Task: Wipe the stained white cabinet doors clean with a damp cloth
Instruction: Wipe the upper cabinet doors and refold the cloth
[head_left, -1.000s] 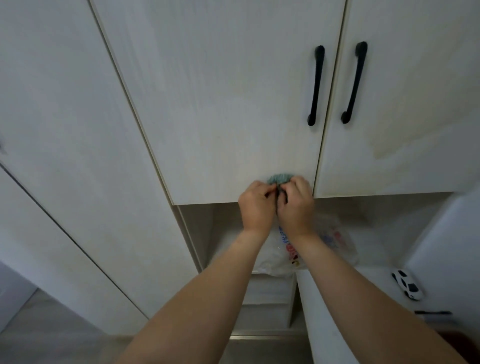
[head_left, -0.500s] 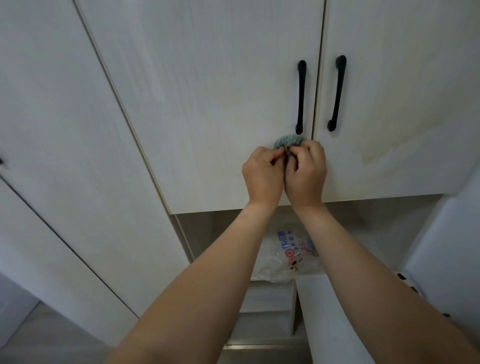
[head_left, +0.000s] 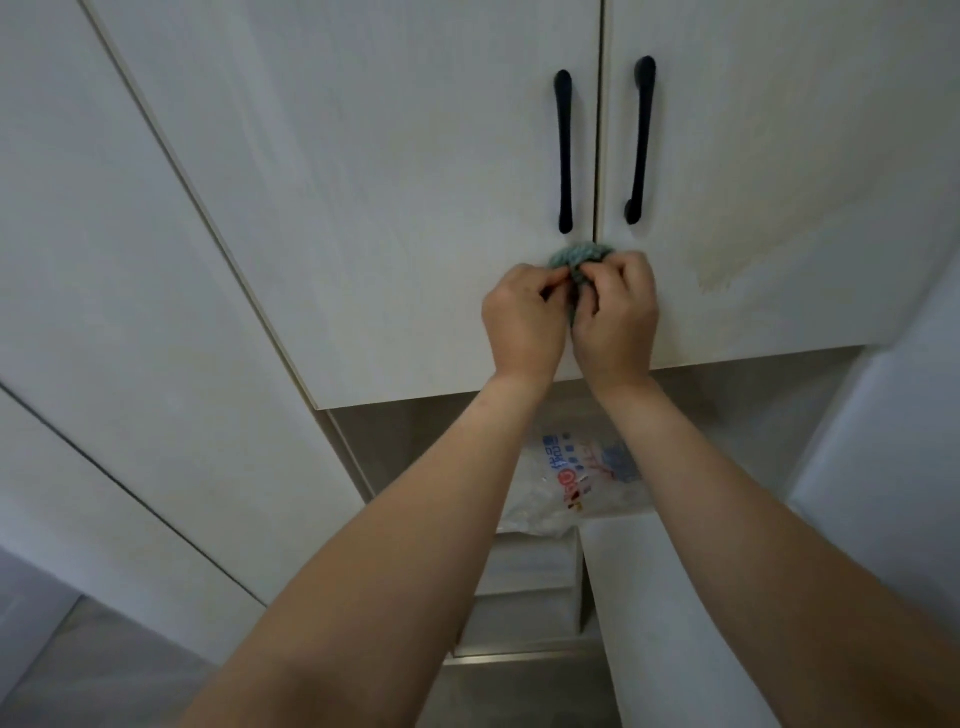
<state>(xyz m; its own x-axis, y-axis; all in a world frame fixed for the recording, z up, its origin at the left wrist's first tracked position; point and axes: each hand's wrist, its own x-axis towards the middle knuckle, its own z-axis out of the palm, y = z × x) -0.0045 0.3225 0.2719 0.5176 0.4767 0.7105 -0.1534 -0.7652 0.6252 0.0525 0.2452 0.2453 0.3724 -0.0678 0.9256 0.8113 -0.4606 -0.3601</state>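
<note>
Two white upper cabinet doors fill the top of the view, the left door and the right door, each with a black bar handle, one and the other. A yellowish stain marks the right door low down. My left hand and my right hand are raised side by side just below the handles, both pinching a bunched teal cloth held at the seam between the doors. Most of the cloth is hidden by my fingers.
A tall white panel stands at the left. Under the doors is an open niche with a printed clear plastic bag lying on a white counter. A white wall closes the right side.
Both hands have risen with the cloth, from the doors' bottom edge to just below the handles. The view has tilted upward, so the small toy on the counter is out of sight.
</note>
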